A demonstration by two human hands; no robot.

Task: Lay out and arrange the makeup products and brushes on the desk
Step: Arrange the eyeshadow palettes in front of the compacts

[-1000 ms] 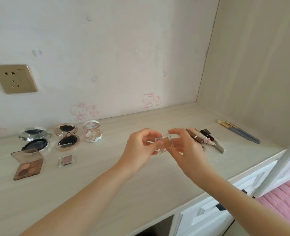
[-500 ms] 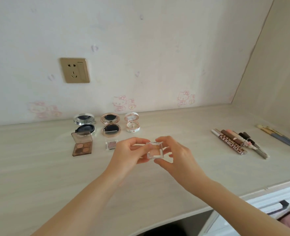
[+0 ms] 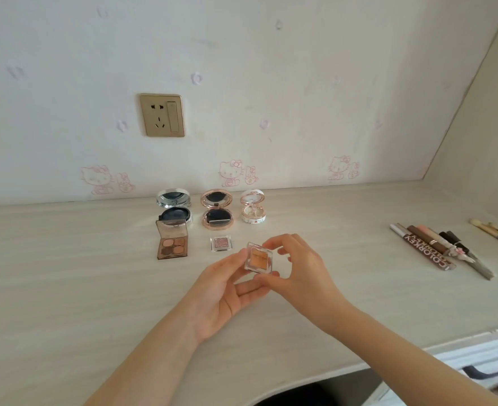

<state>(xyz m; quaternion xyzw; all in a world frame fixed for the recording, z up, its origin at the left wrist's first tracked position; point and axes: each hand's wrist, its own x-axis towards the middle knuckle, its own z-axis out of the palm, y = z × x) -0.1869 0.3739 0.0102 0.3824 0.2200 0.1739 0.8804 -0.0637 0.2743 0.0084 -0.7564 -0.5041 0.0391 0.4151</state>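
Both your left hand (image 3: 221, 291) and right hand (image 3: 300, 276) pinch the eyeshadow case (image 3: 258, 257); likely light, rigid, slippery: grip its edges.

Clear-cased orange eyeshadow pan (image 3: 258, 258)

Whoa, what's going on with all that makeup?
A person is laying makeup out on the desk. The left hand and right hand hold a small clear eyeshadow case with an orange pan. Behind it sit three open compacts, a brown palette and a glittery pink case; pencils and brushes lie to the right.
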